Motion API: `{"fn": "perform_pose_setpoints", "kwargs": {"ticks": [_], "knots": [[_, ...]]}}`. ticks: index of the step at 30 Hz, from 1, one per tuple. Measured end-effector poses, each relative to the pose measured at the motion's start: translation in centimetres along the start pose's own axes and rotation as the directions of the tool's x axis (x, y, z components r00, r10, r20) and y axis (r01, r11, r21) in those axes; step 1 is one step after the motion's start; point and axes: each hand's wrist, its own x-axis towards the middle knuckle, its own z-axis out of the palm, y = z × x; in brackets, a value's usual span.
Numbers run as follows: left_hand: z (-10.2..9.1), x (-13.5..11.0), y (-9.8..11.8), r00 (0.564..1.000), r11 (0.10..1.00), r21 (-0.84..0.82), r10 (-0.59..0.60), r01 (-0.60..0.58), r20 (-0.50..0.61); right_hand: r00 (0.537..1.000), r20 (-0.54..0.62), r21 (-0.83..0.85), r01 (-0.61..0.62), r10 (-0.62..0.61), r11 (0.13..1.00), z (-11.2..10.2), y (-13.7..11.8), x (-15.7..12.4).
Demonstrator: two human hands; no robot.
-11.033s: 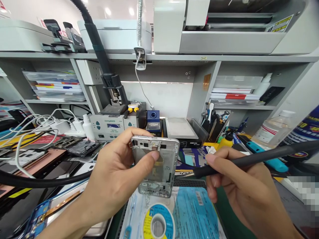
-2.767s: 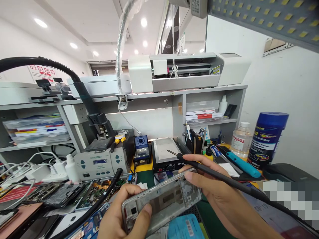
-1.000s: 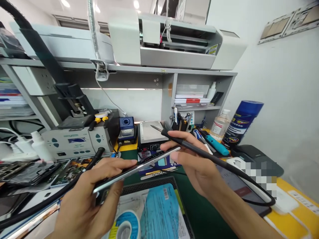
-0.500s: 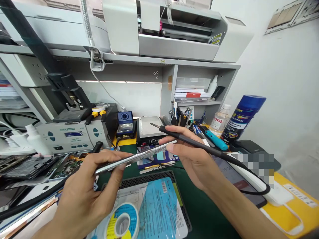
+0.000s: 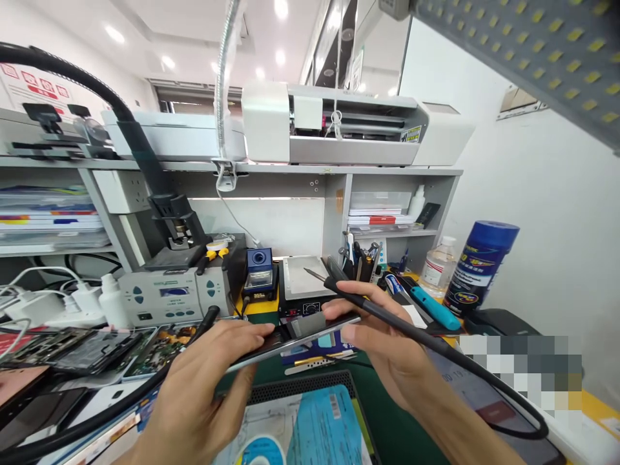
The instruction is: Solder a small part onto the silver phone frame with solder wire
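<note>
Left hand point(image 5: 194, 400) pinches the phone frame point(image 5: 295, 336) edge-on above the bench point(image 5: 380, 433). Right hand point(image 5: 382, 349), at three o'clock, props its far end, grip closed on the soldering iron point(image 5: 387, 314). Double duty there: the frame could slip, or the tip could swing into fingers.

The phone frame point(image 5: 295, 336) looks like glossy bare metal, the soldering iron point(image 5: 382, 313) handle matt black plastic.

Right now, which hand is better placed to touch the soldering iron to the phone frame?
Right. The right hand holds the soldering iron, its tip poised just above the phone frame; the left hand is occupied gripping the frame's near end.
</note>
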Motion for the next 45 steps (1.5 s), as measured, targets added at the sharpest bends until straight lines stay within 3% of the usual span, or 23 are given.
{"fn": "perform_pose_setpoints", "kwargs": {"ticks": [8,11,13,15,17,18,25,30,41,45], "knots": [[0.0,-0.1,0.2,1.0,1.0,-0.006,-0.021,0.021,-0.01,1.0,-0.024,-0.023,-0.019,0.019,1.0,-0.2,0.2,0.0],[-0.2,0.1,0.2,0.983,0.982,-0.054,-0.179,0.181,0.039,0.997,-0.055,-0.076,-0.055,0.051,0.996,0.0,-0.1,0.2],[-0.4,0.2,0.1,0.913,0.913,-0.102,-0.377,0.395,0.156,0.994,-0.088,-0.121,-0.072,0.062,0.99,0.0,-0.2,0.5],[-0.3,0.2,-0.1,0.778,0.781,-0.142,-0.552,0.609,0.299,0.99,-0.127,-0.132,-0.073,0.056,0.989,-0.1,-0.1,0.9],[-0.1,0.2,-0.5,0.667,0.665,-0.164,-0.633,0.728,0.392,0.986,-0.164,-0.127,-0.057,0.036,0.99,-0.4,0.1,1.2],[0.0,0.1,-0.7,0.641,0.636,-0.17,-0.647,0.752,0.413,0.984,-0.178,-0.124,-0.048,0.025,0.991,-0.5,0.2,1.3],[0.5,0.3,-1.8,0.575,0.589,-0.149,-0.65,0.794,0.496,0.977,-0.21,-0.117,-0.055,0.029,0.992,-0.5,0.4,1.4],[0.5,0.1,-2.0,0.562,0.589,-0.139,-0.634,0.796,0.531,0.964,-0.264,-0.113,-0.043,0.012,0.993,-0.7,0.1,1.6],[-0.5,0.0,-2.9,0.535,0.653,-0.117,-0.49,0.748,0.688,0.959,-0.283,-0.087,-0.047,0.02,0.995,-0.4,-0.2,1.7],[-1.3,0.6,-2.4,0.499,0.693,-0.062,-0.451,0.718,0.74,0.962,-0.273,-0.083,-0.049,0.025,0.995,-0.4,-0.3,1.7]]}}
